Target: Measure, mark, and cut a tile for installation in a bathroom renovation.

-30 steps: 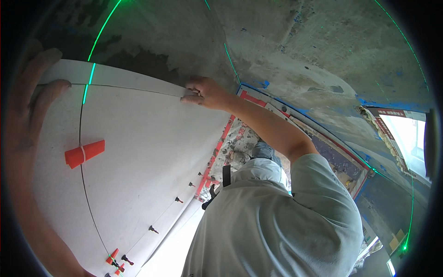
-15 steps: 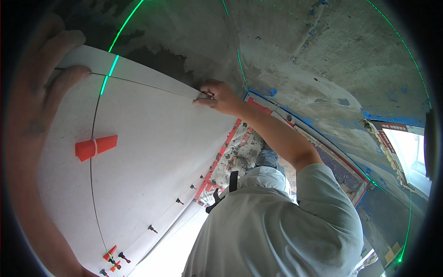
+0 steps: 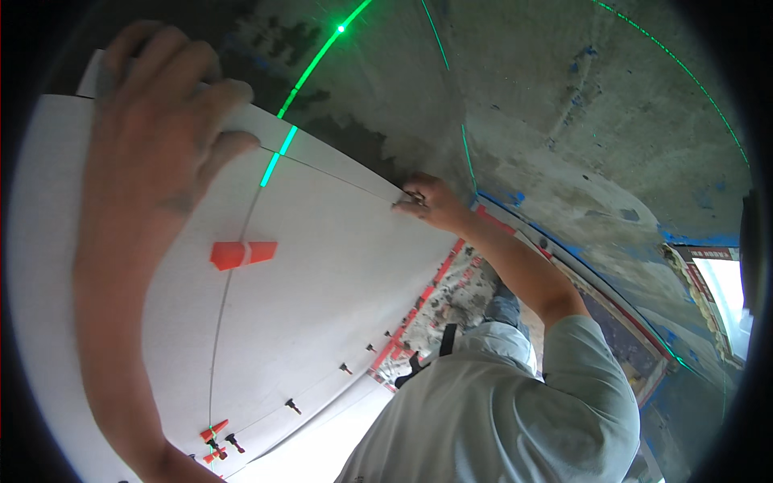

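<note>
The strip (image 3: 334,163), narrow and white, lies along the upper edge of the large white panels (image 3: 338,266), a thin dark seam between them. Its left end stops short, with the panel edge running on beyond it. Both hands have it. The left hand (image 3: 169,113) is over its left part: the grip pinches the strip, fingers over the upper edge, thumb on the front near the seam. The right hand (image 3: 435,205) is at the other end, its grip pinching too, fingers curled at the upper edge and thumb on the front.

A green laser line (image 3: 279,157) crosses the strip between the hands and runs up the grey wall (image 3: 555,105), where it carries a bright dot. Beneath it, a joint descends between two panels. A red wedge pair (image 3: 243,254) sits across that joint, a pale band around its middle. Lower on the joint are smaller red wedges (image 3: 214,430), with a black clip (image 3: 234,443) just beside them; more clips follow in a row toward the right.

Red tape (image 3: 431,295) edges the littered floor past the panels. Farther right is a bright window (image 3: 721,294).
</note>
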Available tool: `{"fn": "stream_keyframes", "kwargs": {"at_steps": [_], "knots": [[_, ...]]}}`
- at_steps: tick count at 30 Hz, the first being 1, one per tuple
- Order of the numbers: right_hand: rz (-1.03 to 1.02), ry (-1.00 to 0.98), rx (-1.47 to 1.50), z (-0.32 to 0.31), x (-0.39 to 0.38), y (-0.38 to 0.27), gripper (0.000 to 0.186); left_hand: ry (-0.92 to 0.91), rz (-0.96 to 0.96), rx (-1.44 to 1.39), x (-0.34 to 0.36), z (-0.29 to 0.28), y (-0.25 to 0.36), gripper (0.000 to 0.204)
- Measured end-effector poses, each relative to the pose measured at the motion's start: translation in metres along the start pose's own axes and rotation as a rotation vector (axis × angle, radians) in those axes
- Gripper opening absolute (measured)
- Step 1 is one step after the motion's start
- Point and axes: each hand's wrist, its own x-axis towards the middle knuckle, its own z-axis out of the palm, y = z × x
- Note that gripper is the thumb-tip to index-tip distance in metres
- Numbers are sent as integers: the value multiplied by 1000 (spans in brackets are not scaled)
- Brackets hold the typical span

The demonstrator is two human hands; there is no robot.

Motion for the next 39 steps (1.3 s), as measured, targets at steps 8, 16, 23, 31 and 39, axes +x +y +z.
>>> {"fn": "stream_keyframes", "kwargs": {"at_steps": [8, 16, 23, 31, 39], "knots": [[543, 257, 356, 15, -73, 6, 33, -46, -92, -32, -1, -8, 7, 35], [1171, 219, 1036, 59, -292, 41, 15, -39, -89, -17, 6, -6, 6, 32], [575, 150, 933, -19, -128, -58, 34, -46, -95, -25, 4, -9, 8, 30], [-126, 189, 877, -53, 20, -164, 40, -73, -115, -58, 7, -14, 9, 33], [-148, 564, 1063, -22, 72, -225, 18, -83, -130, -81, 10, -15, 10, 31]]}}
